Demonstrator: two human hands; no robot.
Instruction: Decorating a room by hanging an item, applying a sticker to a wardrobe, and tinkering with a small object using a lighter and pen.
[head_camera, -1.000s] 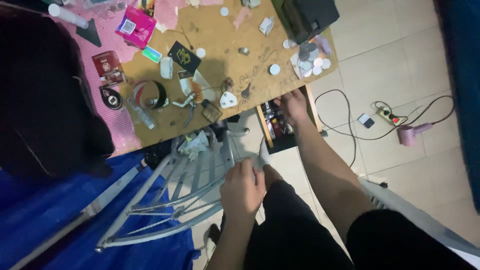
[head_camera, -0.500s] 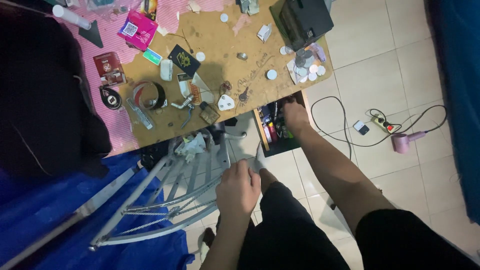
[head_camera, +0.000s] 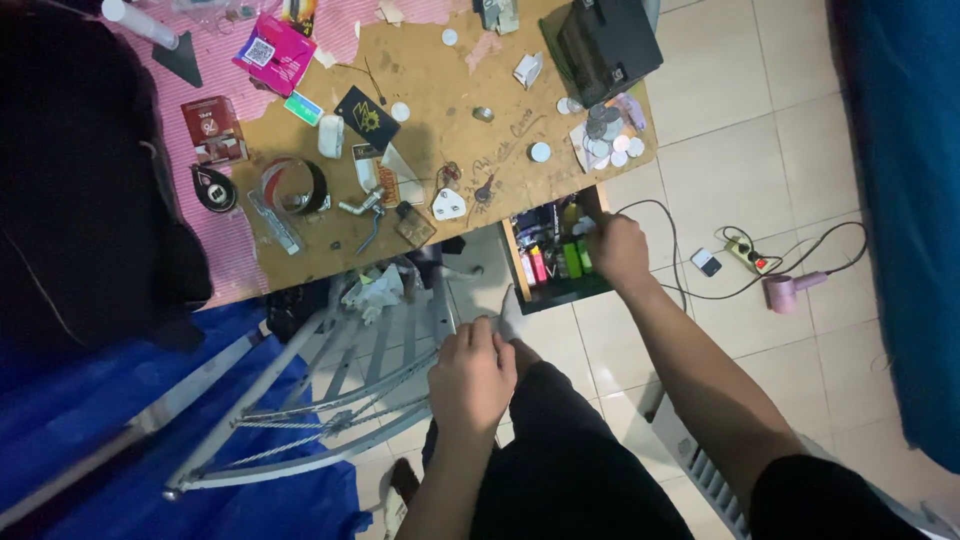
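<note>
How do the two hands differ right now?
The right hand is stretched forward to the open drawer under the desk; the left hand stays near the lap. The right hand sits at the drawer's edge beside small colourful items; the left hand is closed on the rim of a white fan grille. Both are bare.

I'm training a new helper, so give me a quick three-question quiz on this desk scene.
1. True or false: the right hand is at the open drawer under the desk.
2. What does the left hand rest on: A the grey metal rack, B the pink hair dryer, C the black box?
3. What lies on the floor beside the hair dryer?

Key: 1 true. 2 A. 3 A power strip with cables.
</note>
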